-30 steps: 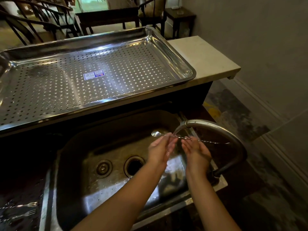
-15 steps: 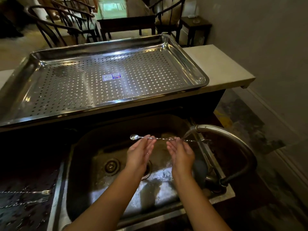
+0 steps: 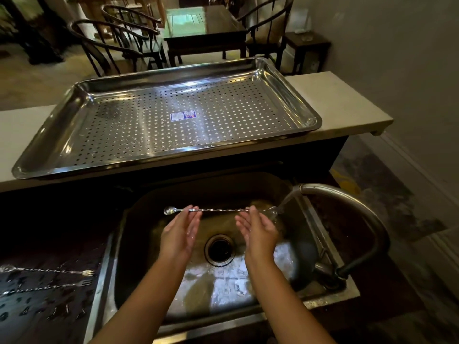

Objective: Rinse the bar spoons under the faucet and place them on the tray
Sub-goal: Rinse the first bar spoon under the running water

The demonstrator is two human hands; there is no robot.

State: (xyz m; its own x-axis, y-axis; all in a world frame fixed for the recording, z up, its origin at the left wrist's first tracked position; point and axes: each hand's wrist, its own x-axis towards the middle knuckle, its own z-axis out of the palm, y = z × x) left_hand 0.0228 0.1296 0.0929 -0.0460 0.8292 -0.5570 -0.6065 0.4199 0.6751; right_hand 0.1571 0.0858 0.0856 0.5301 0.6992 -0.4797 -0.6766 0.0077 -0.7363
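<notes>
Carrying spoon (image 3: 218, 210) level over sink (image 3: 139, 234) on nearly straight fingertips of left hand (image 3: 180, 232) and right hand (image 3: 260, 232), held only its right end under faucet (image 3: 347, 197) stream. Called for rolling it and sliding rightward to wet left bowl, then firmer pinch before far tray (image 3: 124, 135).

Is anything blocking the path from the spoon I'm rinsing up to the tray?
Nothing visible. The bar spoon, resting on the left hand and right hand over the sink, only has to clear the counter edge and the rim of the tray; it holds just a sticker.
</notes>
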